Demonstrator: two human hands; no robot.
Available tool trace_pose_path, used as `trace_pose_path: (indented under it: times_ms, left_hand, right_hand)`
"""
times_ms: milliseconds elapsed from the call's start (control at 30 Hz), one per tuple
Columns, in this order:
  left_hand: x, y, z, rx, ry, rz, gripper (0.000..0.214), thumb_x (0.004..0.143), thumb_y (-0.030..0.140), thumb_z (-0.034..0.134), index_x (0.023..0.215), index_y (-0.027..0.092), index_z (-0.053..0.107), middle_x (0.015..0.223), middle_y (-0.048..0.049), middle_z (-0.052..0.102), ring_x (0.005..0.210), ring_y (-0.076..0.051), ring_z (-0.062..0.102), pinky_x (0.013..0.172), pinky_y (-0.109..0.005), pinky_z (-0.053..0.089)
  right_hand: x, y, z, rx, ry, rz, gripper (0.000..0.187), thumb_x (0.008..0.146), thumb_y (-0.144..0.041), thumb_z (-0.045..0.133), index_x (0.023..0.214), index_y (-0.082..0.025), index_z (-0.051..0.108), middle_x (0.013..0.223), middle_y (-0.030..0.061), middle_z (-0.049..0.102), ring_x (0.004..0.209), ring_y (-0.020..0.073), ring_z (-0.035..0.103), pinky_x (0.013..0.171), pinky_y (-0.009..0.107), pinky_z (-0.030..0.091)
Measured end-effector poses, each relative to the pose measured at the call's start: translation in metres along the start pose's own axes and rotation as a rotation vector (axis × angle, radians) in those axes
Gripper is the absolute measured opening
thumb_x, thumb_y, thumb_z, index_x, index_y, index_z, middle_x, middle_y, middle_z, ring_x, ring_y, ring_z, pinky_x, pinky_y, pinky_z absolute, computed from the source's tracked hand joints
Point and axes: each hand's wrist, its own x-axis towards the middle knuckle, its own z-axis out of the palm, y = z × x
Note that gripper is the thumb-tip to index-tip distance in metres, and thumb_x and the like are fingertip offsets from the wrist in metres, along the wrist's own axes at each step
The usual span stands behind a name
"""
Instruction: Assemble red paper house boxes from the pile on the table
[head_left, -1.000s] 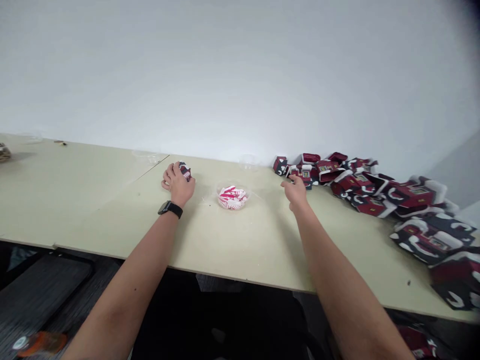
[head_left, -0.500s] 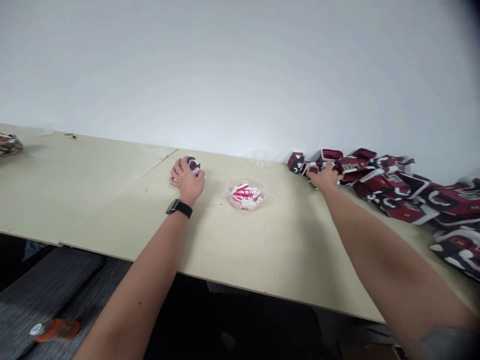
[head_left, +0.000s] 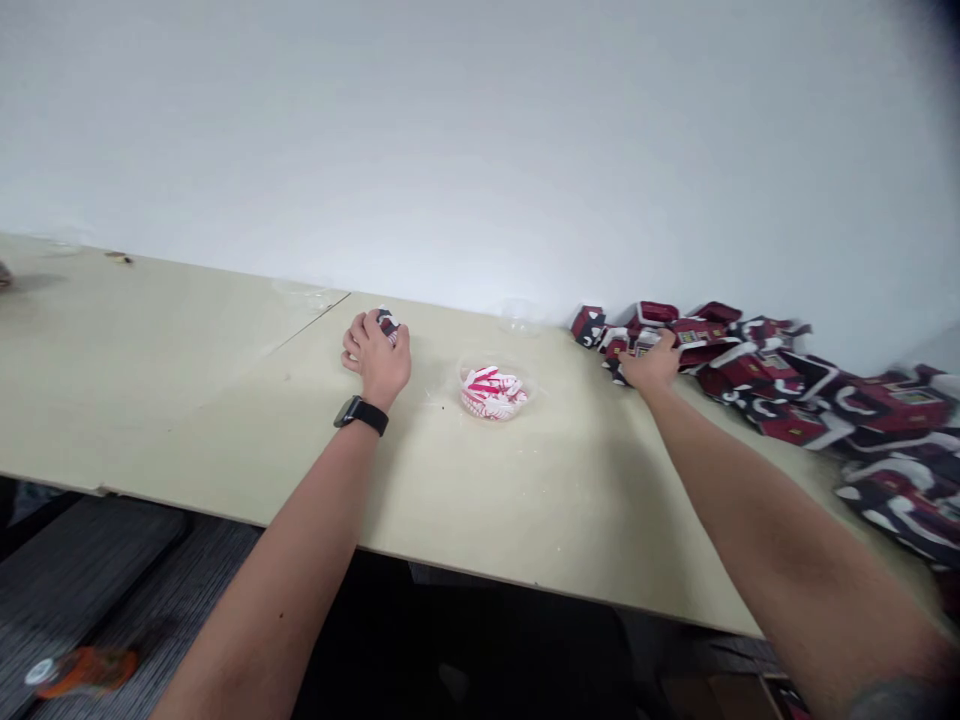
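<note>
Red card boxes [head_left: 739, 372], R hand [head_left: 651, 362] open on pile, L hand [head_left: 374, 353] gripping 1

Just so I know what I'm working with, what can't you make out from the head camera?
All in the head view:
- Small dark red and white piece: mostly hidden by the left hand.
- Red and black pile: the right hand hides what it touches; the pile's right end is blurred.
- Orange bottle: blurred, label unreadable.
- Thing at the left edge: cut off by the edge.
</note>
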Motion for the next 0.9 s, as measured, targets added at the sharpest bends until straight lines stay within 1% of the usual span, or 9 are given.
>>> trace_pose_path:
  times_ms: [133,200,333,433,533,600,667,767,900]
  left_hand:
    - [-0.002,0.005,-0.003,0.016,0.050,0.030,0.059,0.099,0.039,0.058,0.154,0.022,0.047,0.170,-0.0194,0.037,0.157,-0.042,0.028,0.127,-0.068,0.024]
    - [-0.006,0.009,-0.004,0.017,0.062,0.117,0.064,0.098,0.040,0.060,0.157,0.022,0.044,0.171,-0.0191,0.034,0.158,-0.042,0.026,0.128,-0.066,0.023]
    - [-0.019,0.020,-0.008,-0.001,-0.021,0.364,0.072,0.096,0.046,0.065,0.160,0.024,0.042,0.171,-0.0170,0.035,0.158,-0.042,0.027,0.129,-0.062,0.021]
    - [-0.029,0.029,-0.009,-0.019,-0.088,0.476,0.074,0.095,0.048,0.067,0.161,0.023,0.043,0.169,-0.0164,0.040,0.156,-0.041,0.032,0.129,-0.060,0.022]
    - [-0.034,0.034,-0.011,-0.057,-0.119,0.513,0.071,0.095,0.048,0.069,0.158,0.022,0.047,0.164,-0.0165,0.047,0.152,-0.039,0.039,0.127,-0.058,0.028]
    - [-0.036,0.036,-0.012,-0.131,-0.184,0.533,0.065,0.096,0.047,0.068,0.153,0.022,0.052,0.154,-0.0161,0.058,0.144,-0.035,0.051,0.123,-0.053,0.037]
    - [-0.039,0.039,-0.014,-0.264,-0.289,0.560,0.057,0.098,0.048,0.065,0.147,0.021,0.056,0.137,-0.0138,0.070,0.128,-0.030,0.064,0.114,-0.046,0.048]
    - [-0.048,0.046,-0.017,-0.442,-0.377,0.627,0.056,0.097,0.052,0.067,0.144,0.022,0.059,0.123,-0.0111,0.076,0.113,-0.025,0.071,0.101,-0.040,0.056]
    - [-0.060,0.053,-0.017,-0.506,-0.405,0.730,0.070,0.093,0.055,0.075,0.152,0.023,0.055,0.138,-0.0135,0.072,0.121,-0.027,0.069,0.105,-0.042,0.056]
  right_hand:
    - [-0.012,-0.005,-0.015,0.083,0.017,-0.058,0.082,0.077,-0.032,0.083,0.150,-0.022,0.048,0.133,0.0150,0.065,0.119,0.0310,0.064,0.109,0.045,0.048]
    - [-0.023,-0.017,-0.026,0.257,-0.013,-0.055,0.084,0.076,-0.035,0.083,0.150,-0.023,0.047,0.123,0.0104,0.068,0.106,0.0267,0.067,0.099,0.042,0.053]
    - [-0.062,-0.051,-0.048,0.793,-0.303,0.059,0.093,0.072,-0.037,0.084,0.153,-0.032,0.039,0.116,0.0048,0.071,0.091,0.0235,0.069,0.076,0.038,0.058]
    - [-0.100,-0.069,-0.057,0.979,-0.471,0.107,0.083,0.072,-0.043,0.084,0.145,-0.039,0.045,0.121,0.0022,0.072,0.090,0.0220,0.069,0.071,0.036,0.057]
    - [-0.136,-0.077,-0.056,1.063,-0.587,0.122,0.085,0.072,-0.049,0.085,0.146,-0.039,0.044,0.115,0.0016,0.074,0.088,0.0224,0.069,0.069,0.034,0.056]
    - [-0.156,-0.079,-0.053,1.098,-0.563,0.116,0.088,0.070,-0.053,0.086,0.147,-0.037,0.044,0.111,0.0017,0.074,0.090,0.0233,0.070,0.070,0.034,0.056]
    - [-0.172,-0.082,-0.053,1.096,-0.473,0.028,0.090,0.072,-0.054,0.085,0.150,-0.036,0.043,0.116,0.0039,0.071,0.097,0.0249,0.071,0.075,0.037,0.058]
    - [-0.189,-0.086,-0.060,0.981,-0.274,-0.294,0.083,0.082,-0.048,0.081,0.154,-0.034,0.043,0.135,0.0094,0.065,0.118,0.0294,0.066,0.096,0.045,0.058]
    - [-0.202,-0.089,-0.067,0.758,-0.068,-0.709,0.064,0.096,-0.038,0.067,0.157,-0.034,0.047,0.153,0.0108,0.055,0.140,0.0343,0.054,0.119,0.055,0.045]
